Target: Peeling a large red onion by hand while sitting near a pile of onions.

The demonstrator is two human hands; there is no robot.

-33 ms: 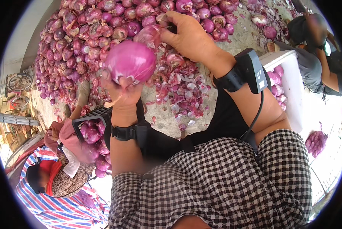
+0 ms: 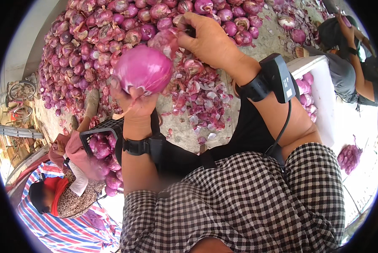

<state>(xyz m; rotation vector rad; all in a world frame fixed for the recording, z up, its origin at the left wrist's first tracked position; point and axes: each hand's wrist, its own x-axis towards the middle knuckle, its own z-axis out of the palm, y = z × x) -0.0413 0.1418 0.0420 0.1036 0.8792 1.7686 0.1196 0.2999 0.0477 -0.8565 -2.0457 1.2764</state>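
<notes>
Cradling a glossy purple onion (image 2: 144,69) in our left hand (image 2: 142,110), we pinched papery skin (image 2: 163,41) in our right hand (image 2: 210,40) just beyond it to the right, while the onion pile (image 2: 81,46) spread across the far left and loose skins (image 2: 205,107) lay on the floor (image 2: 182,141)

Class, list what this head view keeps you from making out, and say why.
All in the head view:
- Most fingers of the left hand: hidden behind the large red onion.
- The onion's underside: turned away from the camera.
- Full extent of the red onion pile: cut off by the top edge.
- Number of onions in the white box: partly hidden by the right forearm and its strapped device.
</notes>
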